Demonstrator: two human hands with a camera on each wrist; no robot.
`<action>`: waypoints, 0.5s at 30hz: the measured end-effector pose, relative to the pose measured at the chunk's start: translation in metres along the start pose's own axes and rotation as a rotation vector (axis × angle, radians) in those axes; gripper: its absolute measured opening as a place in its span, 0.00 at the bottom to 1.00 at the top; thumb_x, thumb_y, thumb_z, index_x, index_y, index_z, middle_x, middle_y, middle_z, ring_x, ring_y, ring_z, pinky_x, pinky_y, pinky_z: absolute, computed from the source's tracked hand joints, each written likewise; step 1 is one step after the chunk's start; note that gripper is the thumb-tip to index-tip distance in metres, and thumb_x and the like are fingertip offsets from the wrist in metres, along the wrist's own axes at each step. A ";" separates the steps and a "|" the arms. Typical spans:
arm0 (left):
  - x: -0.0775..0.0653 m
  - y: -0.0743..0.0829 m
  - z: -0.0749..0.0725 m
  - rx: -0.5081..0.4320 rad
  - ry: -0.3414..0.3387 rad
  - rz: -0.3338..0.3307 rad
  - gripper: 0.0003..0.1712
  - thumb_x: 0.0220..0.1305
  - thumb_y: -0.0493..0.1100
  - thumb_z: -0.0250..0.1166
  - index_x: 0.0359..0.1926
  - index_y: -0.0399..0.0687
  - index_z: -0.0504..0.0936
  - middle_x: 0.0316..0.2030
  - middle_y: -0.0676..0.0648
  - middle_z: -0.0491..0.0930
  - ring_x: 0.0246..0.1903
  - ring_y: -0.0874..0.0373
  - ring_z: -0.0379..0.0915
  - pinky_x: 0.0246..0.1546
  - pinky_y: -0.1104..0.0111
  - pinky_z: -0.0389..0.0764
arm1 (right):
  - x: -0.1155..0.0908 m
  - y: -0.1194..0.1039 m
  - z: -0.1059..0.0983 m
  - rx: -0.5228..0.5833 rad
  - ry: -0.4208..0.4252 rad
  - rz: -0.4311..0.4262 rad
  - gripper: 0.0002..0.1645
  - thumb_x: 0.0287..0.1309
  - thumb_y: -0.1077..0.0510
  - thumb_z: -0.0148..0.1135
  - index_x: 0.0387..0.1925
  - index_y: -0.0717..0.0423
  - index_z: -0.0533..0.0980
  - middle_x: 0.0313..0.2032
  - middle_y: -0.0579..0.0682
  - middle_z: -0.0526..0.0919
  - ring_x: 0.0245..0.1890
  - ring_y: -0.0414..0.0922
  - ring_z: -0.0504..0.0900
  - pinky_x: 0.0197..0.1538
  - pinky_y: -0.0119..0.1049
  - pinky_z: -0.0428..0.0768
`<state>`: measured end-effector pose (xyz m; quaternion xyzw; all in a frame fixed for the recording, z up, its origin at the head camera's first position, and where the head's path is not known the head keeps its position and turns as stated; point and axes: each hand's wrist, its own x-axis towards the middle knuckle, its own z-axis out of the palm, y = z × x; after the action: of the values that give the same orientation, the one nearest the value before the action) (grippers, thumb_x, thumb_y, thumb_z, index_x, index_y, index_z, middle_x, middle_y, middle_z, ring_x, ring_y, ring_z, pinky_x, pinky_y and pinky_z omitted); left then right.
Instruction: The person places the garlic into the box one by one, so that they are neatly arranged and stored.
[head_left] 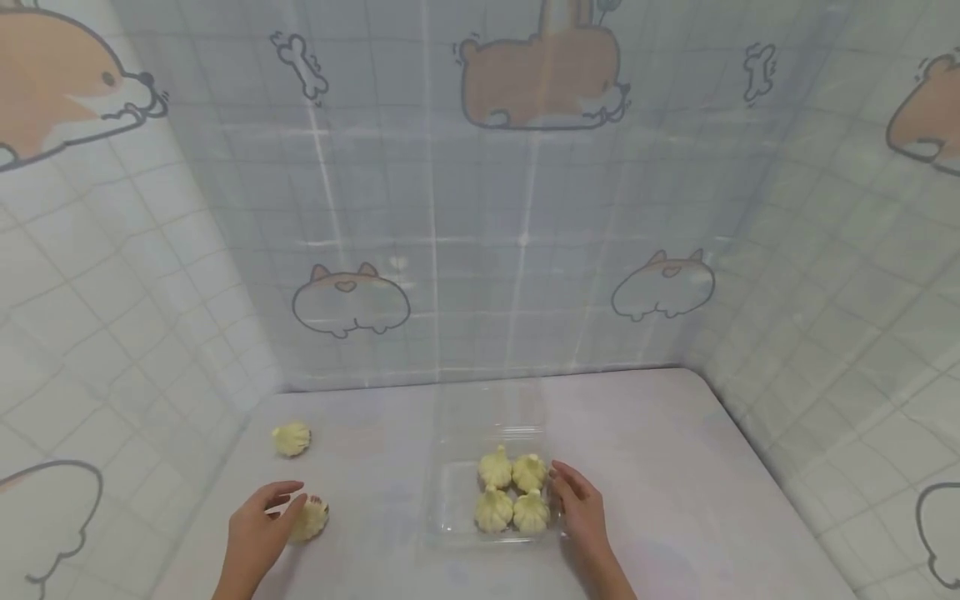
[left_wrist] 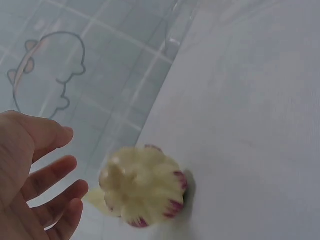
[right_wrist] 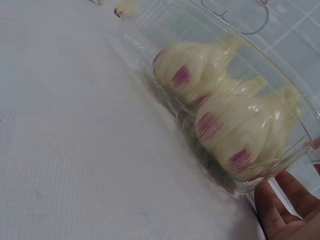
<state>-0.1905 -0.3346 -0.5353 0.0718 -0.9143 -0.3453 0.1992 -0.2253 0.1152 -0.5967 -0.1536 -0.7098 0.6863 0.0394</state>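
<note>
In the head view my left hand (head_left: 258,529) is beside a pale garlic bulb (head_left: 311,518) at the table's front left, its fingers spread loosely. The left wrist view shows this bulb with purple streaks at its base, and the left hand (left_wrist: 37,175) just apart from it. A clear plastic box (head_left: 456,500) stands at the middle, its lid (head_left: 487,408) folded back. Several garlic bulbs (head_left: 495,510) sit grouped in its right part. My right hand (head_left: 585,508) rests its fingertips against the box's right side; the right wrist view shows the fingers (right_wrist: 270,207) at that corner.
Another garlic bulb (head_left: 292,438) lies farther back on the left of the pale table (head_left: 637,467). Behind and on both sides rise sheet walls (head_left: 480,333) with a tile grid and cartoon dogs.
</note>
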 end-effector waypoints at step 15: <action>-0.002 -0.044 0.007 0.028 -0.284 -0.274 0.45 0.61 0.69 0.61 0.63 0.36 0.69 0.58 0.26 0.69 0.53 0.32 0.71 0.47 0.47 0.76 | 0.000 0.000 -0.003 -0.012 -0.032 -0.027 0.20 0.69 0.58 0.53 0.60 0.57 0.75 0.57 0.59 0.77 0.53 0.54 0.78 0.50 0.42 0.79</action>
<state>-0.1917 -0.3632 -0.5696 0.1489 -0.9197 -0.3629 0.0184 -0.2247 0.1176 -0.5963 -0.1333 -0.7166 0.6836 0.0365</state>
